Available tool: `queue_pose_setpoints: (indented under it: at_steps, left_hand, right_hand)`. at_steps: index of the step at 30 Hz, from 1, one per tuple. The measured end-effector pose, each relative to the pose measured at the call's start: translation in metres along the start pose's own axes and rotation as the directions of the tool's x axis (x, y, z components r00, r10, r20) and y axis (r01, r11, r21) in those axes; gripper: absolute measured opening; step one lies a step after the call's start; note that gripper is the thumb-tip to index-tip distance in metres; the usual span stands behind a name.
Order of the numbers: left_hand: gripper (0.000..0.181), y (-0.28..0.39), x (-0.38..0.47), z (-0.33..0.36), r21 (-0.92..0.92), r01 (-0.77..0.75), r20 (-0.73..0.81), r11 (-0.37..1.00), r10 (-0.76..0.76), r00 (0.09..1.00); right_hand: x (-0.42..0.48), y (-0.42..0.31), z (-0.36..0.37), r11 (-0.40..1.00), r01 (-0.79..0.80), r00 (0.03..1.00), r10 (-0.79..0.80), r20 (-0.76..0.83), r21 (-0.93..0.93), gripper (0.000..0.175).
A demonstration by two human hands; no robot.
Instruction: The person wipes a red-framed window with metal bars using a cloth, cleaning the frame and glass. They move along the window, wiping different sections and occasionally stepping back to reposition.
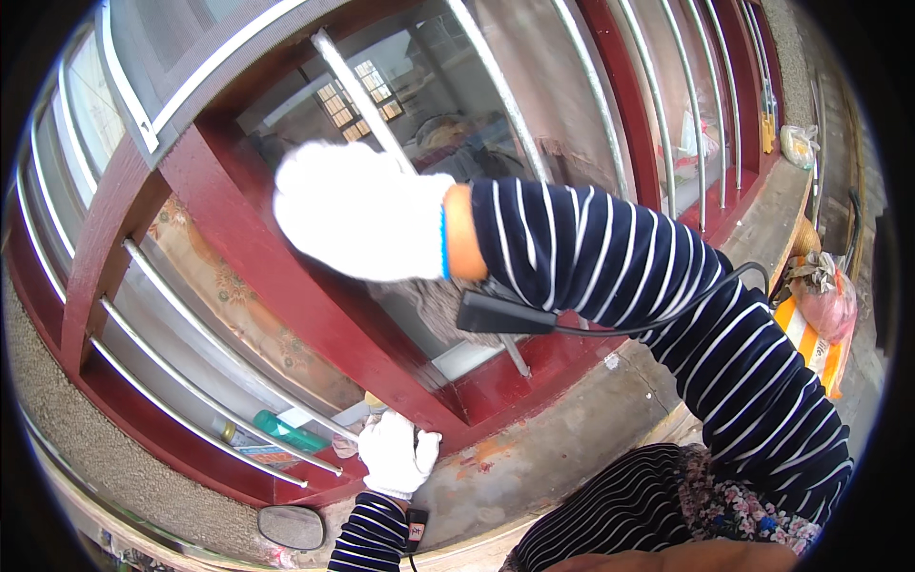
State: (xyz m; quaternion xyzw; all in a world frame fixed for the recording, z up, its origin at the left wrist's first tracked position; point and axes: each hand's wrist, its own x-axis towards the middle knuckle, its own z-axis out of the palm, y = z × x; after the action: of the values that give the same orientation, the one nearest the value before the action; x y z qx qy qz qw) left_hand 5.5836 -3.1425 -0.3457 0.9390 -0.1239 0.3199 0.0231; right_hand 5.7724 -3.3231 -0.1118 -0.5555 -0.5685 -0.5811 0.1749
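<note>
My right hand (361,211), in a white knit glove with a blue cuff edge, is raised before a barred window. It covers part of a silver metal bar (357,96) and the edge of a dark red window post (286,272). Glare washes out its fingers, so whether they hold anything is hidden. Lower down, my left hand (397,457), gloved the same way, is at the foot of that post by the red bottom rail (314,480). Its fingertips are turned away, and their grip cannot be made out. A small pinkish item (345,446) lies beside it.
Behind the lower bars lie a green bottle (289,430) and a spray can (232,433). An oval mirror (291,528) rests on the concrete ledge (543,422). A framed mesh screen (207,64) juts out above. Plastic bags (826,300) stand at right. A black cable (672,318) trails along my right sleeve.
</note>
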Motion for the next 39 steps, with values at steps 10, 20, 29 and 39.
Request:
queue_pose_setpoints:
  at_steps: [10,20,29,39]
  left_hand:
    - [0.036,-0.006,-0.006,0.007,0.028,-0.087,-0.066,0.996,0.088,0.994]
    - [0.026,0.001,-0.005,0.003,0.011,-0.006,-0.067,1.0,0.006,0.998]
    - [0.055,-0.05,-0.04,0.062,-0.202,0.136,-0.076,0.97,-0.154,0.985]
    - [0.047,-0.012,-0.012,0.008,0.072,-0.106,-0.036,0.992,0.109,0.993]
  right_hand:
    - [-0.13,-0.083,-0.008,0.955,0.085,0.745,-0.249,0.619,0.283,0.022]
    - [-0.003,-0.012,-0.059,0.903,0.056,0.998,-0.051,-0.023,0.427,0.011]
    - [0.068,-0.034,-0.04,0.981,0.096,0.991,-0.111,-0.077,-0.167,0.028]
    - [-0.07,-0.1,-0.059,0.862,0.102,0.653,-0.434,0.621,0.496,0.029]
